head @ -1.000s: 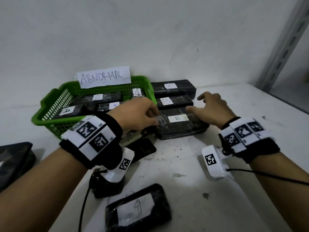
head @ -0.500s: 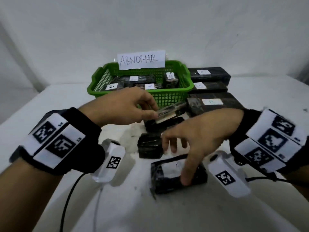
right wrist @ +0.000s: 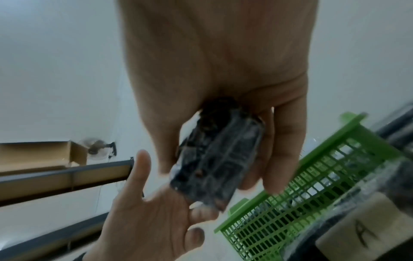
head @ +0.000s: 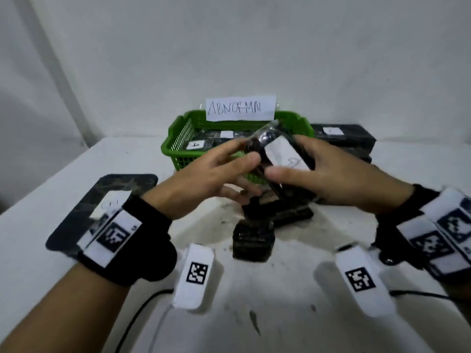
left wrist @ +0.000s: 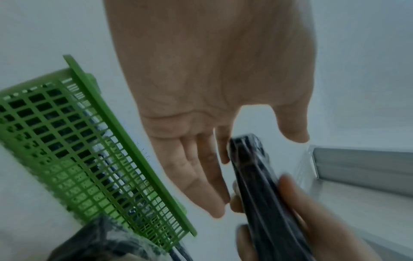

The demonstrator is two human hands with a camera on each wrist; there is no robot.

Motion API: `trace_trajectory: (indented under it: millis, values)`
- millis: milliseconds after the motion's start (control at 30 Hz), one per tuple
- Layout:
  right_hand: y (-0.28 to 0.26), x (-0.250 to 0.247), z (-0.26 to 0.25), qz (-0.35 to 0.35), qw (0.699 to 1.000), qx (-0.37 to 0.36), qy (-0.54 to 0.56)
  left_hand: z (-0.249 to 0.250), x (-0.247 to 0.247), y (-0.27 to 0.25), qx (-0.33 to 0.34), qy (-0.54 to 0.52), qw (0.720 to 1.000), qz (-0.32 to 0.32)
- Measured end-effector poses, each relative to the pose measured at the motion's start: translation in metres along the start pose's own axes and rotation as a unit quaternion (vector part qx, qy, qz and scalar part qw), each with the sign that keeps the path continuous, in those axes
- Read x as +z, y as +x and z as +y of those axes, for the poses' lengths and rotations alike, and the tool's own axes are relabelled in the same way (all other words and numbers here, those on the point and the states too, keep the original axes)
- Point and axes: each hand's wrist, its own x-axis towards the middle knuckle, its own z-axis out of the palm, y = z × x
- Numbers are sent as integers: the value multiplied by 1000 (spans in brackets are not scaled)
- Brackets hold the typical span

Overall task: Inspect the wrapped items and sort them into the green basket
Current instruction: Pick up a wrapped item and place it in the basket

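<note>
A black wrapped item [head: 283, 154] with a white label hangs tilted in the air in front of the green basket [head: 175, 146]. My right hand [head: 285, 164] grips it, thumb on the label side and fingers behind. In the right wrist view the item [right wrist: 219, 159] sits between that thumb and the fingers. My left hand [head: 246, 152] is beside its left end with straight fingers [left wrist: 201, 176] touching the wrapped item [left wrist: 257, 176]; the thumb stands apart. The basket [left wrist: 125, 141] holds several wrapped items, one marked A [head: 196, 144].
A paper sign reading ABNORMAL [head: 240, 108] stands on the basket's back rim. Long black boxes [head: 341, 136] are stacked right of the basket. A small black wrapped item [head: 253, 240] and others [head: 293, 215] lie below my hands. A flat black item [head: 102, 197] lies left.
My right hand has lifted the labelled item off the table up in front of the basket. My left hand let go of the item it pinched and came to the lifted one.
</note>
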Motion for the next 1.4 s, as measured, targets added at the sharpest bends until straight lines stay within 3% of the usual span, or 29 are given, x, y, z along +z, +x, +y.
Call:
trace_trajectory:
  millis: [67,133,200,333,567,967,1200,1400]
  values:
    - [20,7,9,50,986,30,156,-3,-2,15,23,6,999,24]
    - [38,12,14,73,950,80,292,-3,-5,33,20,44,998,40]
    - [54,10,13,111,929,92,339,0,-12,51,16,40,996,75]
    - [72,-7,11,147,938,68,305,6,-27,78,37,-28,992,120]
    - [92,-21,12,197,940,15,280,-1,-26,94,81,-79,984,136]
    - [102,6,11,215,939,-10,267,-6,-32,81,91,3,977,192]
    - [96,-4,10,267,935,3,232,-1,-33,78,101,-17,984,147]
    - [90,-8,6,199,936,-4,289,2,-39,76,137,-5,981,141]
